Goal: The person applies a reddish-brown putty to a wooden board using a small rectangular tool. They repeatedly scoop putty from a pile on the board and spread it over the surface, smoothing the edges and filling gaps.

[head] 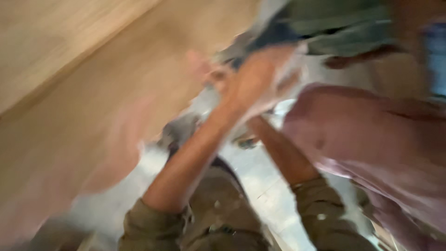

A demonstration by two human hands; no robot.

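The whole view is smeared by motion. My left hand [253,79] is raised at upper centre, its forearm rising from an olive sleeve [153,223]. It is up against a pale cloth [297,65], and the blur hides whether the fingers grip it. My right forearm [283,155] rises from the other olive sleeve [325,218] and crosses behind my left wrist, so the right hand itself is hidden. A mauve fabric [371,139] hangs just right of both arms.
A green and dark bundle of fabric [344,28] lies at the top right. A light wooden surface [93,93] fills the left side. Below the arms are my olive trousers [218,204] and a pale floor [265,186].
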